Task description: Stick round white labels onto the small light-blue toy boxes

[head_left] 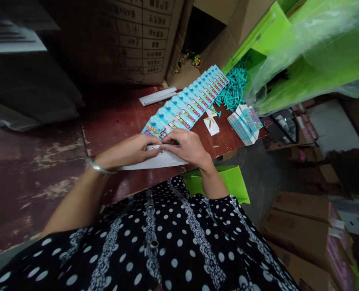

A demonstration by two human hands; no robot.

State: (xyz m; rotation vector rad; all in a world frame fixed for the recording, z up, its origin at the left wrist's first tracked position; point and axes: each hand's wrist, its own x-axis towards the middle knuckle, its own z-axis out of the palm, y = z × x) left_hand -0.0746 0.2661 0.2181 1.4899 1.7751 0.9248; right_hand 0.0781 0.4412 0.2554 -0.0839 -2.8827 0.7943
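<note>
My left hand (137,149), with a silver bangle at the wrist, pinches a small white printed slip (151,148) between thumb and fingers. Against its fingertips my right hand (187,147) is closed in a pinch; what it grips is mostly covered by the fingers. Beneath both hands a white paper sheet (155,162) lies at the table's near edge. Just beyond them, a long overlapping row of light-blue printed cards (179,113) runs away to the upper right, its near end partly hidden by my fingers.
A heap of teal plastic pieces (232,87) lies by a green bin (265,32). Nearer are white printed slips (211,125) and a stack of folded cards (242,125). Folded white paper (158,96) lies before a large carton (121,40). A green box (234,184) stands below the table edge.
</note>
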